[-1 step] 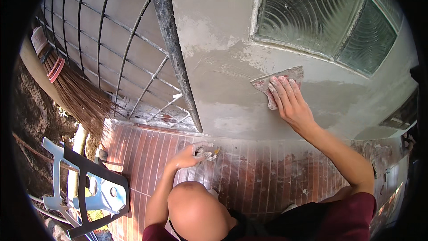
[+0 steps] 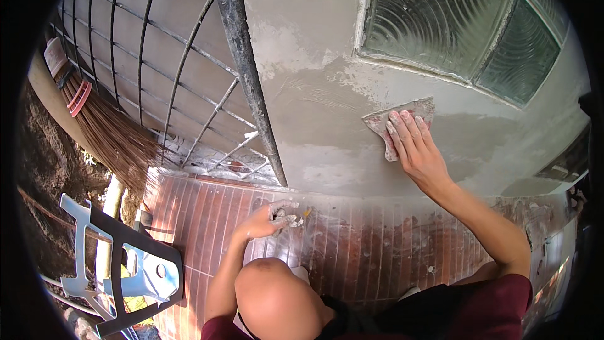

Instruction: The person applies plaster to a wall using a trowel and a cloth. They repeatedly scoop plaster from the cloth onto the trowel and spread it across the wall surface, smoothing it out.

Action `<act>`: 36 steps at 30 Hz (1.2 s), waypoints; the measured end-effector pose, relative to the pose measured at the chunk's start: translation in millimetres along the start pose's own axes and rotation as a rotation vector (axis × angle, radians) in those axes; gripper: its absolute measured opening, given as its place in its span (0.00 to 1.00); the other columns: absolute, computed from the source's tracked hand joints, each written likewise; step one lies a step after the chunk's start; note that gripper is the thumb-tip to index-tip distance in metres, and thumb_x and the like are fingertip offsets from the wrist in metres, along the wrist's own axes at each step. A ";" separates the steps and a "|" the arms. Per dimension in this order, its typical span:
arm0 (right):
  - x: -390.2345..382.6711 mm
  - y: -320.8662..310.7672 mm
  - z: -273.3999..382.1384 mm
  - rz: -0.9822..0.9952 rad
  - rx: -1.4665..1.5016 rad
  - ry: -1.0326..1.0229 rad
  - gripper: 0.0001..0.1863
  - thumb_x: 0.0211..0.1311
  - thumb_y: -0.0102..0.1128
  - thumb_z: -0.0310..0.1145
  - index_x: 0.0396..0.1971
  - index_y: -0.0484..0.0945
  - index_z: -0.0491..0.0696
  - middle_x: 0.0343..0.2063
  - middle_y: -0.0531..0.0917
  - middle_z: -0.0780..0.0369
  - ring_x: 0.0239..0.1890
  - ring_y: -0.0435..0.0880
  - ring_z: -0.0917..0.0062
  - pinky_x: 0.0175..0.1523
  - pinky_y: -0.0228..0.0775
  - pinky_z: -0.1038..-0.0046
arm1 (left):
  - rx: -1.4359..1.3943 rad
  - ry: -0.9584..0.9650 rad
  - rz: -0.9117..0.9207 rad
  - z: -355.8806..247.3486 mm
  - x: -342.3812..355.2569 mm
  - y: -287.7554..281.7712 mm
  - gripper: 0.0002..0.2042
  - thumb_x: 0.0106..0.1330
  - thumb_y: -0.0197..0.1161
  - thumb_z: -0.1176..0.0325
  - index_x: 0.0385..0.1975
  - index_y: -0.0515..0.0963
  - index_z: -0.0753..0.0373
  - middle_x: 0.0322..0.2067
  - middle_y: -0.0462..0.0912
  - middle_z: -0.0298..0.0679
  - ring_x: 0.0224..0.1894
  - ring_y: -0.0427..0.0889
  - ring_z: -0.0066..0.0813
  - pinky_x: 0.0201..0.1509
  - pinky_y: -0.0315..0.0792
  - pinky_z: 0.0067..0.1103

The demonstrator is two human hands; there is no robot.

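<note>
My right hand [image 2: 418, 145] presses a putty knife [image 2: 375, 119] against the grey plastered wall [image 2: 302, 113], just below a glass-block window. Its wide, plaster-crusted blade lies almost flat on the wall, fingers spread along its face; a reddish patch shows beneath them. My left hand [image 2: 267, 220] hovers low over the tiled floor, near the foot of the wall. Its fingers are loosely curled and apart, smeared with whitish plaster, and nothing clear shows between them. Damp, darker plaster and paler dry patches mark the wall around the knife.
A dark metal grille [image 2: 189, 44] with a thick post stands at the left. A stick broom [image 2: 107, 126] leans beside it. A light blue and black plastic stool [image 2: 148, 271] lies at the lower left. The window [image 2: 440, 19] is at the upper right; plaster spatters the reddish floor [image 2: 358, 245].
My right hand has slid the putty knife slightly right and down along the wall. My left hand has shifted a little left.
</note>
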State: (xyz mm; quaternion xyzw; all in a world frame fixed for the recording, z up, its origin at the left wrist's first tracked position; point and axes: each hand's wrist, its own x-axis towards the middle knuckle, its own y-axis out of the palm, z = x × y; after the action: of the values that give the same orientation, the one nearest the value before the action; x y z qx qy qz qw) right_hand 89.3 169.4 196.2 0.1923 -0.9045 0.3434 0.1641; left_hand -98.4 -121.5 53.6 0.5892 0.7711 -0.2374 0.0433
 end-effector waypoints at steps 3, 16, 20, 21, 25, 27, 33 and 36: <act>-14.8 -25.6 -4.6 0.017 0.202 0.006 0.21 0.57 0.55 0.31 0.51 0.75 0.41 0.59 0.72 0.55 0.62 0.70 0.61 0.67 0.60 0.58 | -0.025 0.085 -0.058 17.9 -12.8 -4.6 0.23 0.60 0.57 0.79 0.57 0.72 0.57 0.23 0.74 0.30 0.24 0.72 0.17 0.26 0.69 0.18; 110.1 39.4 61.3 -0.504 0.251 0.260 0.21 0.57 0.56 0.31 0.52 0.76 0.46 0.62 0.69 0.58 0.66 0.65 0.65 0.69 0.57 0.61 | -0.213 -0.011 -0.032 22.4 8.9 13.1 0.22 0.61 0.56 0.80 0.56 0.73 0.58 0.30 0.77 0.28 0.32 0.72 0.15 0.36 0.70 0.18; 28.8 59.4 67.9 -0.248 0.110 0.416 0.23 0.59 0.55 0.31 0.56 0.73 0.44 0.63 0.68 0.57 0.67 0.64 0.63 0.68 0.57 0.58 | -0.284 -0.018 -0.045 42.0 3.8 5.9 0.21 0.62 0.57 0.79 0.56 0.73 0.58 0.30 0.77 0.28 0.31 0.72 0.14 0.35 0.70 0.16; 4.7 59.2 70.8 -0.181 0.166 0.485 0.23 0.59 0.55 0.30 0.57 0.72 0.42 0.63 0.68 0.55 0.67 0.63 0.61 0.68 0.57 0.55 | -0.304 -0.032 -0.060 47.4 1.1 3.6 0.21 0.62 0.57 0.79 0.56 0.73 0.59 0.29 0.77 0.28 0.31 0.72 0.13 0.35 0.69 0.16; -32.9 47.5 100.7 -0.456 0.467 0.888 0.23 0.61 0.55 0.22 0.58 0.68 0.36 0.57 0.72 0.45 0.64 0.65 0.50 0.67 0.53 0.47 | -0.375 -0.055 -0.096 61.0 -11.5 -1.7 0.21 0.62 0.58 0.79 0.56 0.73 0.60 0.31 0.78 0.29 0.32 0.73 0.13 0.37 0.69 0.15; -25.2 29.4 112.7 -0.561 0.439 0.894 0.22 0.62 0.55 0.22 0.57 0.68 0.36 0.57 0.72 0.44 0.63 0.66 0.49 0.66 0.54 0.47 | -0.394 -0.111 -0.101 62.3 -14.5 -0.4 0.21 0.62 0.58 0.79 0.56 0.73 0.60 0.33 0.79 0.30 0.35 0.74 0.14 0.39 0.69 0.14; 94.1 12.0 83.4 -0.701 0.404 0.490 0.18 0.58 0.56 0.30 0.50 0.77 0.45 0.59 0.73 0.56 0.63 0.70 0.62 0.66 0.61 0.59 | -0.430 0.006 -0.114 59.3 -10.8 7.4 0.20 0.63 0.57 0.80 0.56 0.73 0.62 0.46 0.80 0.36 0.43 0.78 0.20 0.49 0.71 0.17; 129.0 19.9 66.5 -0.626 0.359 0.353 0.16 0.57 0.57 0.31 0.46 0.80 0.49 0.59 0.74 0.60 0.63 0.70 0.66 0.66 0.61 0.60 | -0.498 -0.060 -0.104 58.0 -6.7 7.4 0.21 0.64 0.55 0.81 0.57 0.72 0.61 0.49 0.79 0.38 0.44 0.79 0.23 0.52 0.71 0.19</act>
State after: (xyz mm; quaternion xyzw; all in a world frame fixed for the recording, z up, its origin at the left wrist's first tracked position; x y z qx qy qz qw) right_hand -43.3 107.3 193.1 0.4223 -0.6858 0.4571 0.3773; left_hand -101.8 -150.2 2.3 0.5127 0.8334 -0.0591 0.1976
